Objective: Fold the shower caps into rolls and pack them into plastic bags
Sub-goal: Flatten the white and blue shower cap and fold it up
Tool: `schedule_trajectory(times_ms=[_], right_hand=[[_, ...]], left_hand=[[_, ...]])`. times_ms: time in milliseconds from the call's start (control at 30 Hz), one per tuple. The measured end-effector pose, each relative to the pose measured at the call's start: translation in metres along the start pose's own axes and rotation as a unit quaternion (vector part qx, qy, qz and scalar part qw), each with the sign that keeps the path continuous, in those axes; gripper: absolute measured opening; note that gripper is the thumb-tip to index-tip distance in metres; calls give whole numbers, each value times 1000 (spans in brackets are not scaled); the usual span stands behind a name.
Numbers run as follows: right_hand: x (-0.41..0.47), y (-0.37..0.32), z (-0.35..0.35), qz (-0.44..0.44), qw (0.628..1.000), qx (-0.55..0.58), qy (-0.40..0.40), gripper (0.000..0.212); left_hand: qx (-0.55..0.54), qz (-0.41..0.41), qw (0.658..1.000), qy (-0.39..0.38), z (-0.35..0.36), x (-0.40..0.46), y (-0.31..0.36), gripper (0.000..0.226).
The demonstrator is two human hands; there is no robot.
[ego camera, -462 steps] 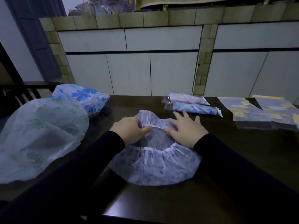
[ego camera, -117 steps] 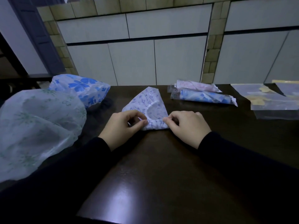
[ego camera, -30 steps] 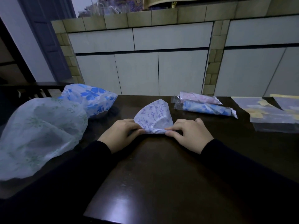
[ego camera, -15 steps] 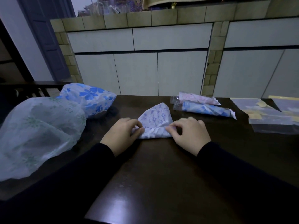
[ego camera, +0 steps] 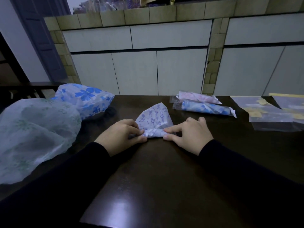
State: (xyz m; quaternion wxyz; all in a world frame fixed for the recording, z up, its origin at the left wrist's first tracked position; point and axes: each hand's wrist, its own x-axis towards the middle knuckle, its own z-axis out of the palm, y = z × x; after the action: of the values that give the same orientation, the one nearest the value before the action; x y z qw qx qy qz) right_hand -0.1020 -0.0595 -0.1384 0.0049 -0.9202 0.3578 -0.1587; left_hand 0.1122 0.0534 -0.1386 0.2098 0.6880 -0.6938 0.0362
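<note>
At the far left of the dark brown wooden table (ego camera: 164,170) lies a large translucent shower cap with faint green flowers (ego camera: 32,134), and behind it a white shower cap with bright blue flowers (ego camera: 85,99). In the middle, the left hand (ego camera: 120,135) pinches the left end of the folded pale purple flowered shower cap (ego camera: 154,122), and the right hand (ego camera: 189,135) pinches its right end between thumb and forefinger. Further right rest two packed rolls in clear plastic bags (ego camera: 204,106), then a pile of flat empty plastic bags (ego camera: 269,117).

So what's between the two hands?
In the head view, the folded white purple-flowered plastic shower cap lies between the left hand and right hand, both pinching its rolled edge.
</note>
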Motion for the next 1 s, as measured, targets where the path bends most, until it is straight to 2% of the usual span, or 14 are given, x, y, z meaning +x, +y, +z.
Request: schedule_trajectory(times_ms=[167,267,400,667,867,933,1000], right_hand=[[1,-1,-2,5,1000,-22,-13,40],[-1,-3,-2,-16,999,-32,21,38],[-2,-2,-3,-27,998,-10,52,38],[7,-1,-3,43,996,84,-4,34],[9,1,-2,67,993,87,36,27],[10,3,-3,64,994,69,60,27],[10,2,-3,42,994,50,89,25]], left_hand=[[-7,-5,1000,-21,-3,1,0,36],[5,-8,1000,-14,-5,-1,2,43],[11,-27,1000,-3,-8,-1,5,37],[18,-70,997,-17,-7,7,5,41],[13,-79,996,31,-7,6,9,24],[54,-61,996,42,-3,6,6,24],[83,-19,993,87,2,7,4,20]])
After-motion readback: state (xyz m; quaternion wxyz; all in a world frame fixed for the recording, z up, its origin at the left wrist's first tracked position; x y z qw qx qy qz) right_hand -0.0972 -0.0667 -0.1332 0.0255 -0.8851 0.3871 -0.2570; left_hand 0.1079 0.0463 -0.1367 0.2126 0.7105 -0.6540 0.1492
